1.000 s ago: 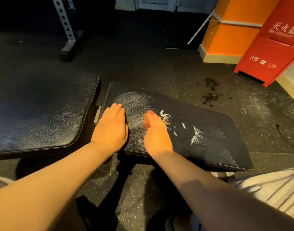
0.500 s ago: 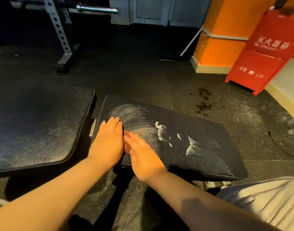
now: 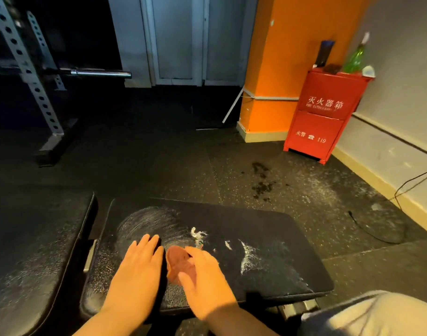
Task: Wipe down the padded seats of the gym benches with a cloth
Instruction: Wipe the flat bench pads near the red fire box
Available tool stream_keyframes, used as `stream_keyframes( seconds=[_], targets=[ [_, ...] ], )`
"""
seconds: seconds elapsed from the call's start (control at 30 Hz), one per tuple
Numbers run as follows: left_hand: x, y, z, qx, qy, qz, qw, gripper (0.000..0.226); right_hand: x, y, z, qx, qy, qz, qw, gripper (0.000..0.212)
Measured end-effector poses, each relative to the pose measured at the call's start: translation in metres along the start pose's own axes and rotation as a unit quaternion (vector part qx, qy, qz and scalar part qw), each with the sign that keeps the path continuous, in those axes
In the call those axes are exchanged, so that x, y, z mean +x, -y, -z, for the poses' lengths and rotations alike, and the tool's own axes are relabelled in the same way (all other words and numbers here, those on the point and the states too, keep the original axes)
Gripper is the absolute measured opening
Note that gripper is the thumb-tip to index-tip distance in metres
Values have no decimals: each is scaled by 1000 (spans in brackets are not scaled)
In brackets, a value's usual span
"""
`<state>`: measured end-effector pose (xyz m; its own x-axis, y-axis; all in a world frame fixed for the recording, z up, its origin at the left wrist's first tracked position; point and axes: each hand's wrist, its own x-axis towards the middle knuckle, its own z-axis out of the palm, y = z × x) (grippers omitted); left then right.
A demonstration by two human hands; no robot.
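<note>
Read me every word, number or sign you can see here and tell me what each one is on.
"灭火器箱": upper panel of the red fire extinguisher box.
"火警" with a phone symbol and "119": its lower panel.
English line under the top characters starts "FIRE EXTINGU"; the rest is too blurred to read.
No other text is readable.

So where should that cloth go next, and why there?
Probably a sweep to the right. The right hand holds the reddish cloth on the seat pad beside the left hand, which lies flat on the pad. The patch above the hands already looks smeared thin, but thick white streaks sit untouched just right of the cloth.
</note>
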<state>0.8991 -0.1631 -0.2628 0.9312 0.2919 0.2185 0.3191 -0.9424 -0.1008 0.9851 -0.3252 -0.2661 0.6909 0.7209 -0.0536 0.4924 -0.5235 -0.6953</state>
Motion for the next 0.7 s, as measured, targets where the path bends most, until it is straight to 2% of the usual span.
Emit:
stream_keyframes(
  seconds=[0.03, 0.1, 0.17, 0.3, 0.37, 0.43, 0.5, 0.53, 0.6, 0.7],
  targets=[
    [2, -2, -3, -7, -5, -2, 1000, 63, 1, -2, 4, 23, -17, -29, 999, 40],
    [6, -6, -9, -15, -5, -10, 1000, 62, 3, -6, 17, -50, -47, -104, 992, 37],
    [8, -10, -18, -18, -8, -14, 1000, 62, 6, -7, 27, -123, -34, -147, 981, 41],
    [11, -15, -40, -37, -74, -39, 996, 36, 7, 4, 31, -46, -43, -113, 992, 27],
    [12, -18, -47, -47, -71, -56, 995, 51, 10, 2, 25, 39, -66, -109, 991, 19],
    [15, -22, -45, -37, -62, -64, 995, 55, 10, 3, 27, 132, -120, -139, 974, 15],
    [20, -26, -35, -33, -46, -75, 996, 55, 8, 5, 34, 150, -165, -133, 966, 14],
    [19, -27, -29, -32, -44, -79, 995, 54, 5, 9, 37, 148, -155, -107, 971, 12],
    [19, -24, -17, -49, -16, -72, 996, 55, -3, 27, 40, 150, -86, -59, 983, 10],
    [23, -20, 3, -131, 87, -20, 987, 58, -5, 44, 38, 255, -52, -76, 962, 15]
  ],
)
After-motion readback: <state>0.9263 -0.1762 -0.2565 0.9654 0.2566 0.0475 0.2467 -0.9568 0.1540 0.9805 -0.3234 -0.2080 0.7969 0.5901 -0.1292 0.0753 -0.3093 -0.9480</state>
